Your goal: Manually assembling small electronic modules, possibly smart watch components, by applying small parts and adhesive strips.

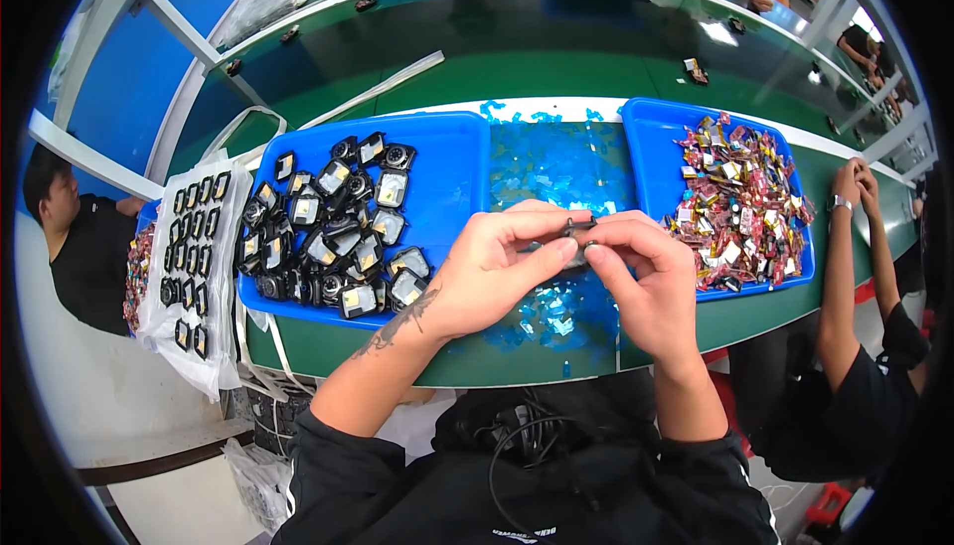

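Note:
Over the middle of the bench, my left hand (487,265) and my right hand (651,272) meet fingertip to fingertip. Pinched between the thumbs and fingers of both is a small black casing (577,259), mostly hidden by them. It resembles the black square-faced casings (333,207) that look like watch cases, piled in the blue tray (452,162) on my left. Scraps of shiny blue film (556,167) are scattered beneath and beyond my hands.
To my right stands a blue tray (651,143) heaped with small red, yellow and white electronic parts (740,212). Rows of casings lie on a white plastic sheet (154,321) at far left. Loose parts (696,70) dot the green surface beyond. Co-workers sit on both sides; one person's arms (845,267) are nearby.

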`<action>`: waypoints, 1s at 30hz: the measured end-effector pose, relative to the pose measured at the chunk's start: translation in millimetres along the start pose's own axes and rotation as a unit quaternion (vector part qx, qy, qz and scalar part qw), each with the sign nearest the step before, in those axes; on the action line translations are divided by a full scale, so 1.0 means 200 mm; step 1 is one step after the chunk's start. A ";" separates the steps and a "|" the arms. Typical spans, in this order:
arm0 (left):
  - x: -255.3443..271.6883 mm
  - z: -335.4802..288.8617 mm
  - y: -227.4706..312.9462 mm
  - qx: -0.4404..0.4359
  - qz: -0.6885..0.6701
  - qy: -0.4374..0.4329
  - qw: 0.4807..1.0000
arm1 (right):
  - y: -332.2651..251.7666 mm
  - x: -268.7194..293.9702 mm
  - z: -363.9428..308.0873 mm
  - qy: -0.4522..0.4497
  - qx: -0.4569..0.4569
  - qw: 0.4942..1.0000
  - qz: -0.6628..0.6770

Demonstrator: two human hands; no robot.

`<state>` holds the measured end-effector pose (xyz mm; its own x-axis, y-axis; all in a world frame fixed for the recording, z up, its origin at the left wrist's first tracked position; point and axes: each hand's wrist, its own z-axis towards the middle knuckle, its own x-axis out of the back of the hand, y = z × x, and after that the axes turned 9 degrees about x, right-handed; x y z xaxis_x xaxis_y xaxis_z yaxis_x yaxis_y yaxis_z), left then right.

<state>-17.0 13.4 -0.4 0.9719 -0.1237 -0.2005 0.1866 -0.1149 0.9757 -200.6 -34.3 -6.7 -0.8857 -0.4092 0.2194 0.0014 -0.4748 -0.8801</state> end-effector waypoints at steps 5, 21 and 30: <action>0.01 0.00 0.03 0.050 -0.026 0.022 0.998 | -0.03 0.00 0.02 0.039 0.064 0.993 -0.095; -0.09 0.01 -0.07 0.032 -0.197 0.026 0.980 | -0.12 -0.06 0.03 0.121 -0.022 0.991 -0.043; -0.10 0.01 -0.13 -0.046 -0.160 0.009 0.986 | -0.13 -0.03 0.04 0.090 0.002 0.994 -0.057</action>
<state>-41.0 17.4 -22.8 0.8635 -0.0785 -0.4983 0.4952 -0.0557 0.8670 -191.5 -25.4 19.1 -0.9486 -0.2067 0.2395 -0.1033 -0.5133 -0.8520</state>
